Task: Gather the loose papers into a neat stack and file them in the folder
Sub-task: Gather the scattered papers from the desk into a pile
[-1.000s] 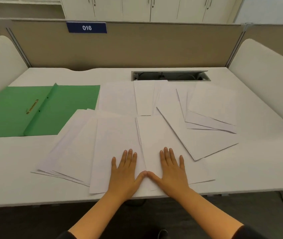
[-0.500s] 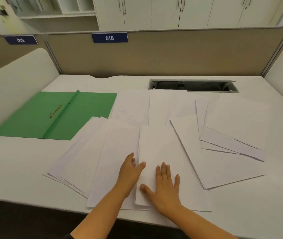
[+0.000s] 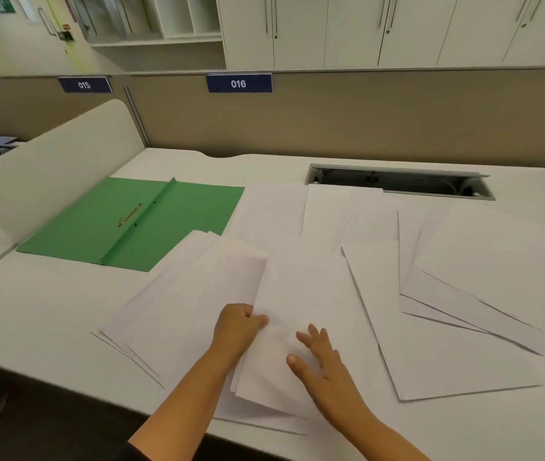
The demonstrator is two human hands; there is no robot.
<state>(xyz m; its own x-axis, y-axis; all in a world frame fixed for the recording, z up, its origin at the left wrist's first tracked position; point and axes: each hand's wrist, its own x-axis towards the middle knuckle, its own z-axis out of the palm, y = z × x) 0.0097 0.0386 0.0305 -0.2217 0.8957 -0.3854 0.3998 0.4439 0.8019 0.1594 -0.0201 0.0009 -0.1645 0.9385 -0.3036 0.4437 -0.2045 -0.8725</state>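
Several loose white papers [image 3: 447, 327] lie spread over the white desk [image 3: 31, 311]. An open green folder [image 3: 104, 224] with a metal fastener lies flat at the left. My left hand [image 3: 237, 324] pinches the left edge of a front sheet [image 3: 297, 294], thumb on top and fingers under it. That sheet is lifted slightly and overlaps the left pile [image 3: 171, 311]. My right hand [image 3: 321, 357] lies flat on the same sheet, fingers straight and spread.
A cable slot [image 3: 397, 183] opens in the desk behind the papers. Beige partition walls [image 3: 364, 121] close the back, white side panels [image 3: 48, 174] the left. The desk's front edge runs just under my forearms.
My left hand went from flat on the papers to pinching the front sheet's edge, and that sheet slid left over the left pile. The right hand moved with it. The camera view rose and shifted left.
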